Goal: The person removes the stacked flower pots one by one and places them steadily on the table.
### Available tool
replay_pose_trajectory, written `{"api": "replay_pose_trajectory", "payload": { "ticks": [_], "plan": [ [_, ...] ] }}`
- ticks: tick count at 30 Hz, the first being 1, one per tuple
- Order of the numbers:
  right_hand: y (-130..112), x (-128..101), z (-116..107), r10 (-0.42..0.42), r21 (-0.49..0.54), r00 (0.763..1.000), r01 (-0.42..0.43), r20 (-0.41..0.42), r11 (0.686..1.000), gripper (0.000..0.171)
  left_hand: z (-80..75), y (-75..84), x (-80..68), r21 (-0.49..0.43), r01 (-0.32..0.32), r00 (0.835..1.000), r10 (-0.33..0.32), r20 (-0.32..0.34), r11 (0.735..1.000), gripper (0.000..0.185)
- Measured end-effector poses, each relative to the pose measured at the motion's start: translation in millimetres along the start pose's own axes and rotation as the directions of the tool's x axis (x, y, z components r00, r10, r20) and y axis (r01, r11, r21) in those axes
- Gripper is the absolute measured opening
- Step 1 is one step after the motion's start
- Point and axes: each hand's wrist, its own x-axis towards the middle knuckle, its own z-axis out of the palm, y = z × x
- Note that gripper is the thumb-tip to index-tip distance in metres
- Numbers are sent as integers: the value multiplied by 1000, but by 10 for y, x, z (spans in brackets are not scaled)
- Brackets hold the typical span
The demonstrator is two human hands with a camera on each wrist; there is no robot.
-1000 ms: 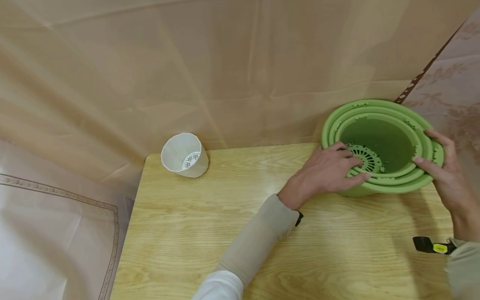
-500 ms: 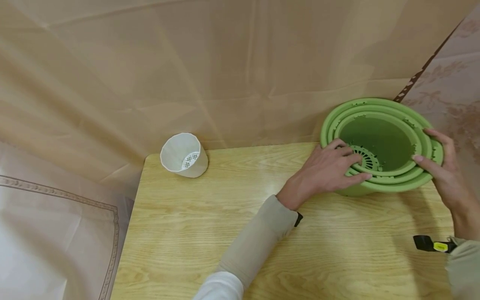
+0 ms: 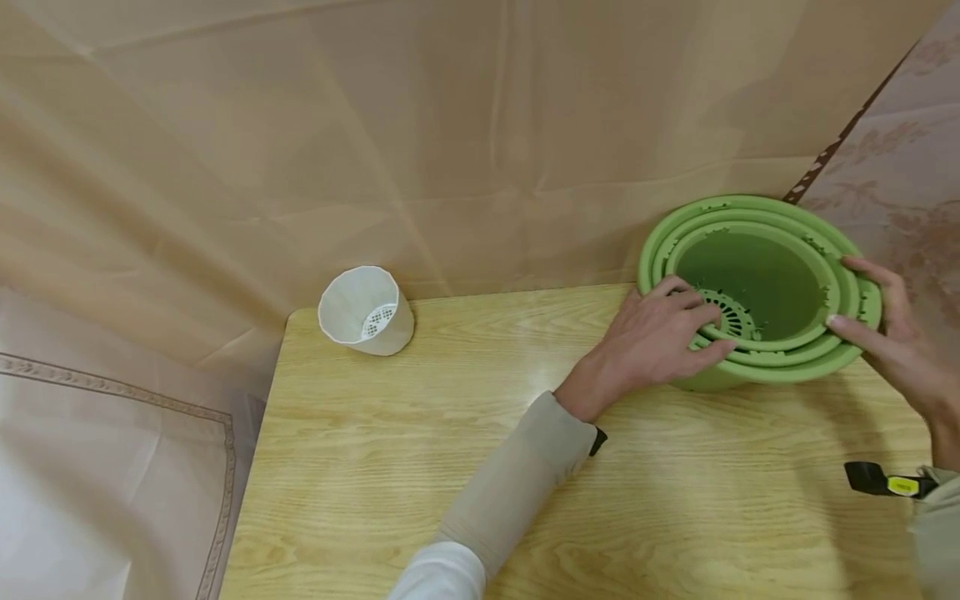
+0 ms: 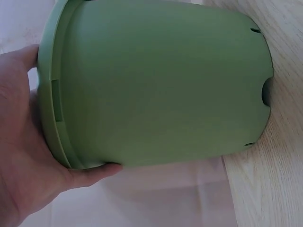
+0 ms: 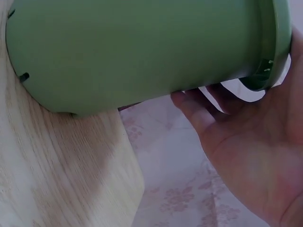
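The left hand (image 3: pixel 660 342) grips the near-left rim of the nested green flower pots (image 3: pixel 757 287), fingers curled over the edge and thumb under it; the left wrist view shows that palm (image 4: pixel 23 156) cupping the rim with the thumb on the outer wall (image 4: pixel 161 85). The right hand (image 3: pixel 888 342) holds the opposite rim, its fingers bent around the edge. The stack is tilted, mouth toward the person, its base on the far right corner of the wooden table (image 3: pixel 465 467), a slotted drain disc (image 3: pixel 726 315) visible inside. Well left of the green pots, at the table's far left corner, a white pot (image 3: pixel 366 310) lies on its side. Beige sheeting (image 3: pixel 375 133) hangs behind the pots.
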Motion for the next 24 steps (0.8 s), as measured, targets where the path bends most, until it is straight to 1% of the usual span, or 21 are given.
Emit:
{"api": "replay_pose_trajectory", "payload": {
  "ticks": [1, 3, 5, 9, 13, 17, 19, 21, 24],
  "plan": [
    [-4, -1, -9, 5, -67, 1000, -5, 1, 998, 76, 2, 1, 0, -5, 3, 1000, -3, -6, 1000, 44],
    [-14, -7, -21, 21, -196, 1000, -22, -12, 980, 78, 3, 4, 3, -13, 6, 1000, -7, -16, 1000, 43],
    [-21, -9, -31, 34, -240, 999, -39, -23, 970, 79, 6, 5, 1, -26, 8, 1000, -9, -25, 1000, 42],
    [-31, -13, -51, 58, -262, 998, -64, -30, 963, 79, 23, 3, -8, -40, 8, 999, -9, -46, 999, 42],
    [-34, -14, -66, 51, -255, 999, -54, -18, 965, 80, 43, 11, -15, -28, 7, 997, -9, -76, 1000, 41],
    [-35, -10, -61, 41, -253, 999, -43, -15, 967, 80, 44, 30, -24, 11, 23, 994, -22, -111, 1000, 39],
    [-34, -7, -58, 43, -253, 999, -46, -17, 966, 79, 42, 30, -33, 40, 23, 991, -18, -134, 999, 39],
    [-29, -4, -61, 42, -254, 999, -43, -12, 966, 79, 41, 20, -41, 68, 20, 987, -9, -160, 997, 39],
    [-20, -14, -73, 39, -258, 999, -40, -7, 965, 78, 49, -3, -50, 104, -5, 977, 27, -211, 995, 36]
  ]
}}
